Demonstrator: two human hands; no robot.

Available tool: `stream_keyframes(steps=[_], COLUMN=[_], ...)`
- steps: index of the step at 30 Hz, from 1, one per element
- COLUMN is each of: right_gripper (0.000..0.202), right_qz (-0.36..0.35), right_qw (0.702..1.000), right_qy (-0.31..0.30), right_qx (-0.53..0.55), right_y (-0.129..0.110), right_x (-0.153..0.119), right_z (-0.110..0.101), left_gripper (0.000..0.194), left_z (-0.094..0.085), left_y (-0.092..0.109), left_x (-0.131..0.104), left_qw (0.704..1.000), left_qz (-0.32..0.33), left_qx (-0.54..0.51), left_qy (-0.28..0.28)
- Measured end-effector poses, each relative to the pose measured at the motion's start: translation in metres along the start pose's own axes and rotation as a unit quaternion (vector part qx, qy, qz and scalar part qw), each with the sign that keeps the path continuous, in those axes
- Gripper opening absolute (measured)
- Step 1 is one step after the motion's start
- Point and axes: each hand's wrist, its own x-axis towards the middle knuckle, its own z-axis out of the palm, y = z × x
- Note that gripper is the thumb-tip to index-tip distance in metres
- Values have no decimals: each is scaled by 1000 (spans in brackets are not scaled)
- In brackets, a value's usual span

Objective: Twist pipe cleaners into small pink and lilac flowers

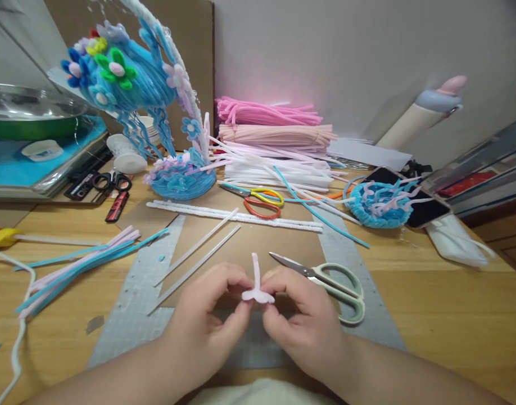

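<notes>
Between both hands is a pale pink pipe cleaner [257, 286], bent into small loops at the bottom with one straight end standing up. My left hand [213, 306] pinches its left loop between thumb and fingers. On the other side, my right hand [302, 315] pinches the right loop the same way. Scissors with pale green handles [340, 287] lie just beyond my right hand, blades pointing left. Two clear glue sticks [194, 270] rest on brown cardboard [249, 242] past my left hand. The cardboard lies on a grey cutting mat [131, 315].
Farther back stand a blue pipe-cleaner jellyfish lamp shape [135, 73] and bundled pipe cleaners [275, 138]. Red-and-yellow-handled scissors [262, 202] lie ahead. A blue woven piece [380, 205] rests on a phone [430, 205] at right. Loose pipe cleaners [85, 270] and a white cord [19, 332] lie left.
</notes>
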Motion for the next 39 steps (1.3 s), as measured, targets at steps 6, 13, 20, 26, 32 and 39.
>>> stream_keyframes(steps=[6,13,20,26,32,39], right_gripper=[20,11,11,12,18,23], right_qz=[-37,0,31,40,20,24], right_qw=[997,984,977,977,980,980], right_qy=[-33,-113,-142,-146,-115,-94], right_qx=[-55,-135,-153,-151,-160,-173], right_y=[-4,-4,-4,-1,3,0], right_x=[1,5,7,6,5,2], right_z=[-5,-9,-9,-5,0,2], left_gripper=[18,12,15,14,21,22], left_z=[-6,-5,-3,0,3,9], left_y=[4,3,2,0,1,0], left_x=[0,3,6,5,3,0], left_qw=[996,988,979,975,978,979], left_qz=[38,8,-40,-38,-27,-51], left_qx=[75,135,157,174,178,174], left_qy=[-42,-81,-124,-129,-105,-88])
